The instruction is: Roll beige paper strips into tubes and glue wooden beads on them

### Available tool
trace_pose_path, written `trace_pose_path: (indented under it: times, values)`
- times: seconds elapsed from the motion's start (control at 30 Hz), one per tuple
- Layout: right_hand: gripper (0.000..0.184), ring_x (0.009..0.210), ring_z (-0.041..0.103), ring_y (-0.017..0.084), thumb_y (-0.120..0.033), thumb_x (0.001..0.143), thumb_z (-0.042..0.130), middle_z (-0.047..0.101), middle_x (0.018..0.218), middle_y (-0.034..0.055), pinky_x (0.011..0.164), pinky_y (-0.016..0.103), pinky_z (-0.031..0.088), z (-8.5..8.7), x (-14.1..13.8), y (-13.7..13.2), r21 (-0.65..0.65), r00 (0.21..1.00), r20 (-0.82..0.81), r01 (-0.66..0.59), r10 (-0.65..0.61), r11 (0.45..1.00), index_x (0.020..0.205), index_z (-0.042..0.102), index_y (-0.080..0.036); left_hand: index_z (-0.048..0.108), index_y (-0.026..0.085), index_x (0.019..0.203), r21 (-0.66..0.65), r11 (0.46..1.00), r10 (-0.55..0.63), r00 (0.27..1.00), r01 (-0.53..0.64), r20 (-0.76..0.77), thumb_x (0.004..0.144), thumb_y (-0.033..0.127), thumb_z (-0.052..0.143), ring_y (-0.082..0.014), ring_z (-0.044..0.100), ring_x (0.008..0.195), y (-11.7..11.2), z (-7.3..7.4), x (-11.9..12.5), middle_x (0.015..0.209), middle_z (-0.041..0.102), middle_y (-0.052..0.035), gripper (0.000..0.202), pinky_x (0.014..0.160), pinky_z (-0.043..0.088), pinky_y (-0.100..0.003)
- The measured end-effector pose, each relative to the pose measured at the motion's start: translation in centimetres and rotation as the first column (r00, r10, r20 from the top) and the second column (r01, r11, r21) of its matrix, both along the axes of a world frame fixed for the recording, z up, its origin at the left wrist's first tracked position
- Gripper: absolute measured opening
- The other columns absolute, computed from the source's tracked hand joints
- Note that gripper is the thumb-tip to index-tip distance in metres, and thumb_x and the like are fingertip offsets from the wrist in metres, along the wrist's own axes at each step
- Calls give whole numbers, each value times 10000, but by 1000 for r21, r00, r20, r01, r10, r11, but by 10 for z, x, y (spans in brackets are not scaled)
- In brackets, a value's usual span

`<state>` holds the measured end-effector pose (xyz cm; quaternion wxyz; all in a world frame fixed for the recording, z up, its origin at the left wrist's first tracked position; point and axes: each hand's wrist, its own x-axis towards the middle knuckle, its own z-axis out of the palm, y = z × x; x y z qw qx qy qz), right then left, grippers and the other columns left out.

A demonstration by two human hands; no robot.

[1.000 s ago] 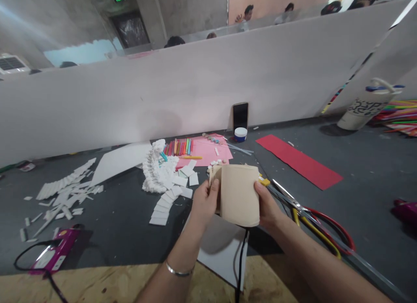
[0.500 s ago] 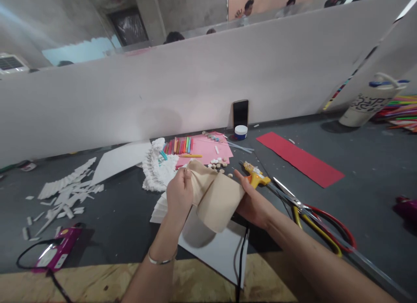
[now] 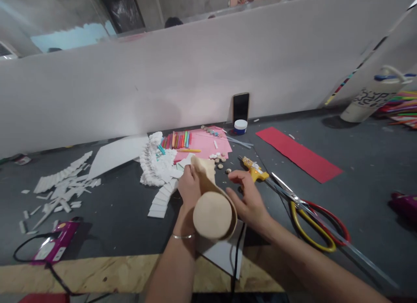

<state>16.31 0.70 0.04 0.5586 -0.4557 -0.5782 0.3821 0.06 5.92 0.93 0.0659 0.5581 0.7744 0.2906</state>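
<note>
A beige cylinder (image 3: 212, 215) points its flat round end towards me, above a white sheet at the table's front edge. A beige strip (image 3: 204, 167) of paper or cloth curls loosely around its right side and runs up past my left hand (image 3: 189, 183). That hand is closed, gripping the strip, with some fingers hidden behind it. Just right of the cylinder is my right hand (image 3: 248, 199), its thumb and fingers apart and curved, its thumb close to the strip. Beyond it lie a yellow glue gun (image 3: 256, 169) and small beige discs (image 3: 220, 166).
Large scissors (image 3: 301, 203) with red and yellow handles lie to the right, below a red paper strip (image 3: 298, 154). A phone (image 3: 241, 106) leans on the partition behind a small jar (image 3: 240, 127). White scraps (image 3: 61, 192) and a purple power strip (image 3: 58, 242) occupy the left.
The cylinder has turned so its round end faces me, and the strip now bends around its right side. My right hand has come off the cylinder and opened. The view has tilted down.
</note>
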Motion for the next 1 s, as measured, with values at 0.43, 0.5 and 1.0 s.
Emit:
trace_pose_path:
  times: [0.43, 0.5, 1.0]
  values:
    - [1082, 1348, 414, 333, -251, 720, 738, 350, 1518, 143, 1081, 555, 367, 30, 44, -19, -257, 681, 282, -625, 676, 737, 1546, 41, -284, 563, 212, 947, 22, 999, 44, 999, -45, 13, 982, 310, 324, -222, 614, 668, 1, -3, -4, 748, 665, -69, 260, 555, 259, -292]
    - [1075, 1361, 388, 346, -222, 691, 748, 354, 1513, 143, 1087, 556, 360, 29, 43, -20, -181, 710, 324, -603, 626, 777, 1546, 98, -276, 560, 206, 968, 47, 998, 48, 998, -49, 26, 979, 275, 328, -223, 622, 700, 0, -2, -4, 773, 670, -72, 242, 569, 273, -292]
    - [1047, 1327, 438, 361, -305, 581, 860, 472, 1449, 109, 1086, 540, 373, 44, 43, -22, -18, 688, 254, -700, 680, 714, 1486, 334, -291, 563, 187, 1073, 46, 987, 147, 976, -156, 159, 951, 245, 356, -241, 643, 808, 6, -4, -6, 897, 692, -124, 248, 619, 351, -295]
